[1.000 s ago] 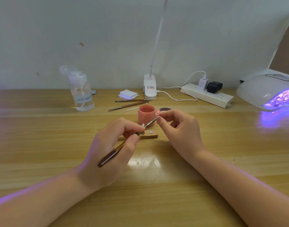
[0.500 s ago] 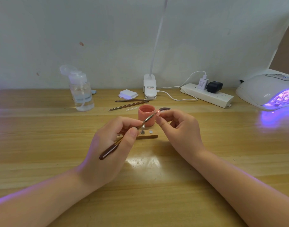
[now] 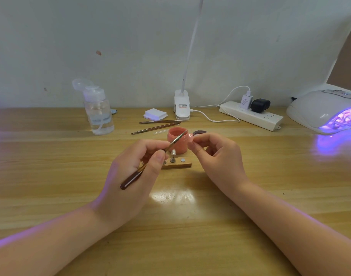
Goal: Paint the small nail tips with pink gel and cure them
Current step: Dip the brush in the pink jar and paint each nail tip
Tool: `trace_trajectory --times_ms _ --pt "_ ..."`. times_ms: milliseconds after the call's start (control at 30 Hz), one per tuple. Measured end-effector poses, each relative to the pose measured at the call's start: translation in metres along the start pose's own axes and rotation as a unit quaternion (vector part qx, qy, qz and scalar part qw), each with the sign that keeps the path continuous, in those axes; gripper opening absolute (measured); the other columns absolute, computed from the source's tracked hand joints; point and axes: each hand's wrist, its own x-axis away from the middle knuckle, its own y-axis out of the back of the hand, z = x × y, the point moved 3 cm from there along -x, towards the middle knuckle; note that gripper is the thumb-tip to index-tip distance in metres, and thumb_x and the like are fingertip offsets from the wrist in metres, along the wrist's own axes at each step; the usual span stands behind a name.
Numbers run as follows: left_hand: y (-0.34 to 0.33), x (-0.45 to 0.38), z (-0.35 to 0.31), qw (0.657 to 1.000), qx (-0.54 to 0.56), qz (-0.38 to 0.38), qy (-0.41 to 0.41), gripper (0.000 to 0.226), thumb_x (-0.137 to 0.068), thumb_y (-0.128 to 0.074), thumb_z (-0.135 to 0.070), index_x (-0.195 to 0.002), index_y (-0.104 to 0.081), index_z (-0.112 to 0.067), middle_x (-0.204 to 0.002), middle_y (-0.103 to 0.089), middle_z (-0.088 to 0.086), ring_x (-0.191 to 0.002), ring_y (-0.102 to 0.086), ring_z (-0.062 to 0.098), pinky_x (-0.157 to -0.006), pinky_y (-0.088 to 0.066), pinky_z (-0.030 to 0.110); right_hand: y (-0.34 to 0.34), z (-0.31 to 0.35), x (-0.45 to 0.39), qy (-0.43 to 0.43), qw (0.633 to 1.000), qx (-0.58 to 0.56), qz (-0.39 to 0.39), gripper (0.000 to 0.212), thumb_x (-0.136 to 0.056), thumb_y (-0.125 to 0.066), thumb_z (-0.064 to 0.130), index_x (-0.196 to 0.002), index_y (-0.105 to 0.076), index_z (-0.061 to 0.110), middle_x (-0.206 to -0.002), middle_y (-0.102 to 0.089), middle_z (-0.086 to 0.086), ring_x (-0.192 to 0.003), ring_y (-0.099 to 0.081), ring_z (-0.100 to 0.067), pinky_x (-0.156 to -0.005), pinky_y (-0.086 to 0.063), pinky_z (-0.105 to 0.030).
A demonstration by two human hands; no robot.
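My left hand (image 3: 134,172) grips a brown-handled gel brush (image 3: 150,162), its tip lying over the mouth of the open pink gel pot (image 3: 177,141). Beside the pot my right hand (image 3: 216,156) pinches a small pink-coated nail tip (image 3: 191,138) between thumb and fingers. In front of the pot lies a small wooden holder (image 3: 177,165) with a clear nail tip (image 3: 173,152) standing on a peg and a bare metal disc (image 3: 182,160). The curing lamp (image 3: 326,110) glows violet at the far right.
A clear pump bottle (image 3: 99,114) stands back left. Two spare brushes (image 3: 156,127), a stack of white pads (image 3: 155,114), a clip lamp base (image 3: 182,104), a power strip (image 3: 252,115) with cables and the pot's dark lid (image 3: 199,133) lie behind the pot.
The brush tip has lifted from the nail tip up and back to the pot's mouth. My right hand has shifted slightly right, still pinching the nail tip.
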Motion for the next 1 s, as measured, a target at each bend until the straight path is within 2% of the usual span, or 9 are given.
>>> trace_trajectory --times_ms 133,267,433,633,767,933,1000 --pt "0.0004 0.0018 0.0006 1.0 0.005 0.004 0.005 0.02 -0.092 -0.046 -0.034 -0.102 -0.062 -0.039 -0.095 -0.07 -0.016 -0.092 -0.066 0.011 -0.079 -0.052 0.026 0.0005 0.0 -0.0002 -0.001 1.0 -0.001 -0.005 0.007 -0.085 -0.071 0.018 -0.09 -0.072 0.023 -0.077 -0.07 0.011 -0.05 -0.046 -0.006 -0.054 -0.043 -0.023" --pt "0.002 0.0039 0.0003 1.0 0.021 0.005 -0.005 0.022 -0.09 -0.045 -0.03 -0.1 -0.064 -0.028 -0.09 -0.069 -0.009 -0.088 -0.066 0.015 -0.078 -0.053 0.036 0.0012 0.0014 -0.0001 0.0 1.0 0.004 -0.008 0.013 -0.085 -0.071 0.019 -0.086 -0.068 0.031 -0.076 -0.069 0.012 -0.053 -0.051 -0.015 -0.055 -0.047 -0.032" --pt "0.0022 0.0024 0.0011 1.0 0.03 -0.003 0.007 0.021 -0.092 -0.045 -0.033 -0.102 -0.063 -0.035 -0.092 -0.071 -0.01 -0.091 -0.067 0.013 -0.079 -0.053 0.026 0.0006 0.0 -0.0002 0.0 1.0 0.006 -0.006 0.008 -0.085 -0.072 0.017 -0.089 -0.072 0.024 -0.075 -0.069 0.011 -0.051 -0.047 -0.006 -0.053 -0.044 -0.024" --pt "0.0013 -0.0013 0.0066 0.998 0.024 -0.027 0.048 0.023 -0.089 -0.045 -0.041 -0.101 -0.063 -0.034 -0.092 -0.07 -0.012 -0.09 -0.066 0.007 -0.078 -0.051 0.018 -0.0002 -0.001 0.0 0.002 1.0 -0.003 0.0 0.005 -0.085 -0.072 0.018 -0.089 -0.073 0.021 -0.075 -0.069 0.01 -0.05 -0.045 -0.005 -0.052 -0.04 -0.021" --pt "0.0014 -0.0017 0.0081 0.998 0.023 -0.031 0.053 0.024 -0.089 -0.046 -0.042 -0.104 -0.064 -0.034 -0.093 -0.07 -0.012 -0.091 -0.066 0.008 -0.08 -0.052 0.024 -0.0006 -0.0017 -0.0001 0.004 1.0 -0.009 -0.004 0.004 -0.085 -0.072 0.021 -0.088 -0.073 0.022 -0.076 -0.07 0.009 -0.05 -0.044 -0.006 -0.052 -0.04 -0.023" --pt "0.0005 -0.0001 0.0024 0.999 0.024 -0.006 0.033 0.021 -0.09 -0.048 -0.037 -0.103 -0.063 -0.042 -0.097 -0.071 -0.016 -0.095 -0.066 0.013 -0.082 -0.054 0.036 -0.0007 -0.0015 -0.0004 0.004 1.0 -0.01 -0.008 0.003 -0.085 -0.072 0.021 -0.087 -0.073 0.023 -0.075 -0.071 0.009 -0.049 -0.044 -0.007 -0.052 -0.04 -0.025" --pt "0.0009 0.0004 0.0008 0.999 0.021 0.0 0.025 0.021 -0.089 -0.047 -0.036 -0.101 -0.063 -0.041 -0.095 -0.071 -0.017 -0.093 -0.067 0.014 -0.081 -0.054 0.036 0.0001 -0.0014 -0.0003 0.006 1.0 -0.002 -0.009 0.006 -0.085 -0.072 0.019 -0.087 -0.072 0.025 -0.076 -0.07 0.011 -0.049 -0.044 -0.006 -0.053 -0.04 -0.023"
